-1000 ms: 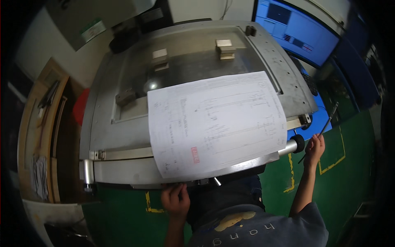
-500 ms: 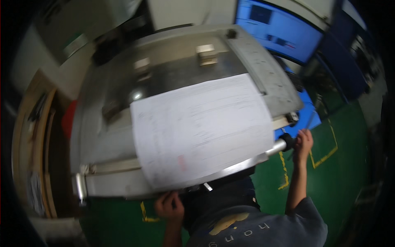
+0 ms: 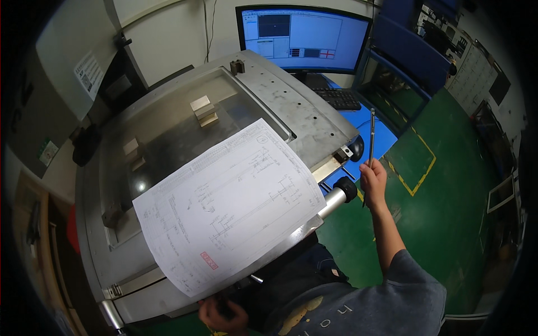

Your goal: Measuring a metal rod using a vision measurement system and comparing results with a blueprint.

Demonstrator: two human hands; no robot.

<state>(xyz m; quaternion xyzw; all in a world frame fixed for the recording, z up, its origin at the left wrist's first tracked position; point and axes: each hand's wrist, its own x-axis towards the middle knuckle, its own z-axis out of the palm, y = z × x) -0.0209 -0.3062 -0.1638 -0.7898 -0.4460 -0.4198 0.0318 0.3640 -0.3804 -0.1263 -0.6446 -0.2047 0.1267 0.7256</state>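
My right hand [image 3: 374, 180] is raised to the right of the machine table, its fingers closed round a slim silver pen [image 3: 372, 134] that points upward. My left hand [image 3: 223, 317] is low at the table's front edge, its fingers curled about something dark that I cannot make out. Between the hands a white technical drawing [image 3: 235, 196] with a red stamp lies across the front of the glass-topped metal table [image 3: 302, 106], its near edge reaching over the front rail. Two small stacks of metal blocks, one bigger [image 3: 203, 110] and one smaller [image 3: 133, 152], stand on the glass.
A black knob [image 3: 346, 189] ends the silver bar at the table's right front. Beyond stand a lit monitor [image 3: 302, 39], a keyboard [image 3: 335, 99] and a mouse [image 3: 356, 149] on a blue surface. Yellow lines [image 3: 424, 173] mark the green floor. Wooden shelving [image 3: 33, 246] stands left.
The view has swung right, with the table and drawing now turned in it. My right hand has come up, showing the pen upright. The left hand stays by the front edge.
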